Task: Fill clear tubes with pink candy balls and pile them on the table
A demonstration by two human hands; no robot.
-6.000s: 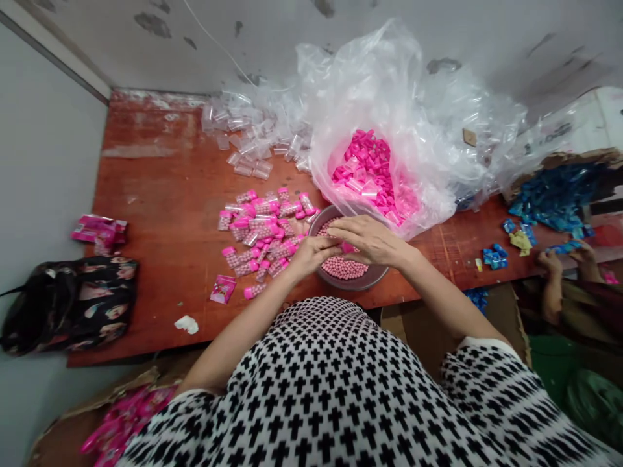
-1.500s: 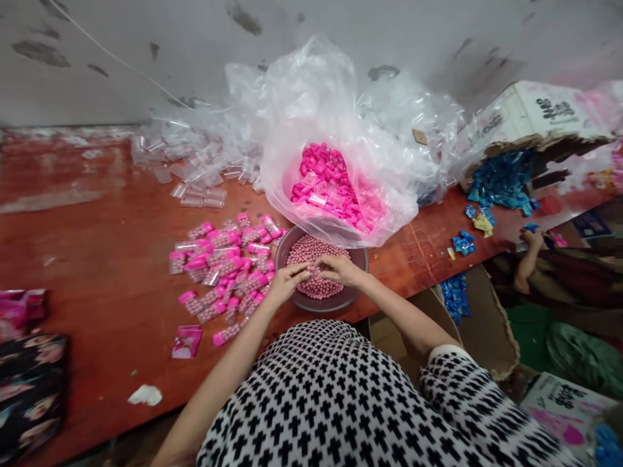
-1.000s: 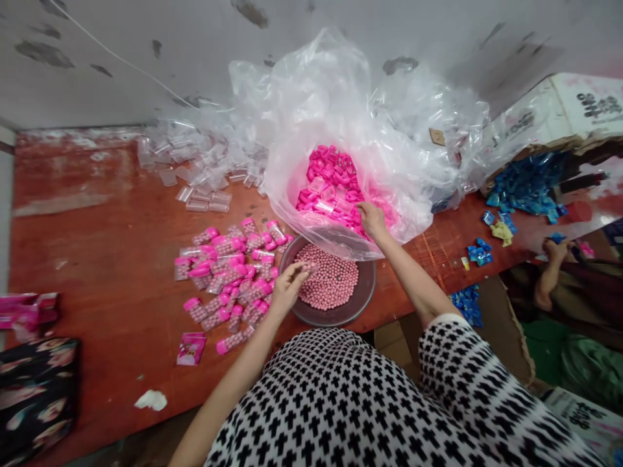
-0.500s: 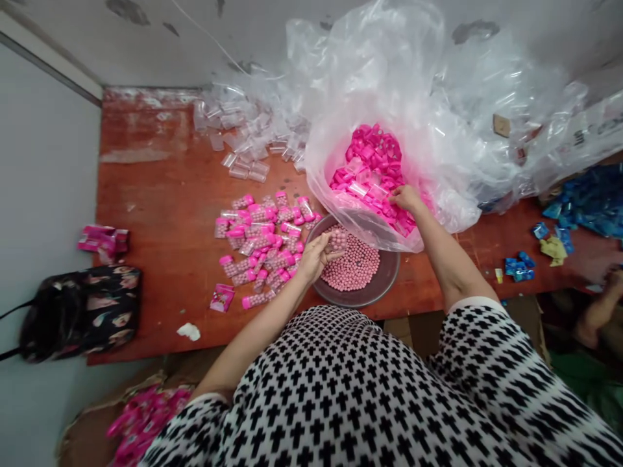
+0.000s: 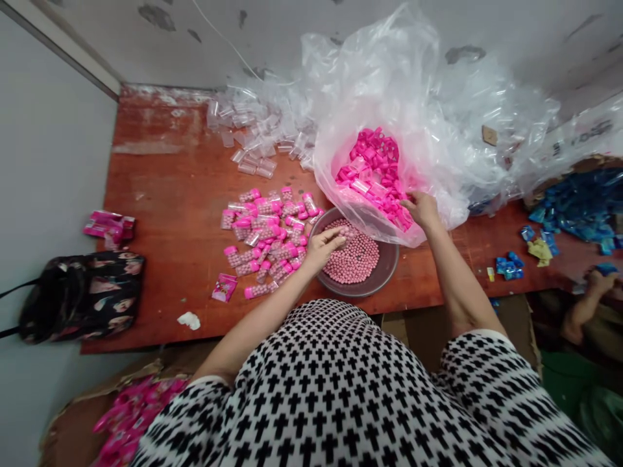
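My left hand [image 5: 323, 250] is closed around a small clear tube [image 5: 347, 233] with pink beads in it, over the left side of a dark bowl [image 5: 389, 267]. Pink beads [image 5: 357, 259] lie in that bowl. At the right of a clear plastic bag's mouth, my right hand [image 5: 423, 210] has its fingers pinched beside a heap of pink caps [image 5: 377, 152]; whatever is between the fingertips is too small to make out. Left of the bowl lies a pile of bead-filled tubes with pink caps [image 5: 267, 232]. The plastic bag [image 5: 335, 139] overhangs the bowl's far rim.
Clear tubes without caps [image 5: 257, 165] are heaped at the back of the wooden table [image 5: 160, 194]. A black floral bag [image 5: 107, 292] and a pink packet [image 5: 224, 287] are on the left. To the right are blue packets [image 5: 510, 266] and another person's hand [image 5: 598, 284].
My right hand has drawn slightly right and towards me, away from the middle of the pink caps. The left hand stays over the bowl with its tube. The whole view has shifted a little.
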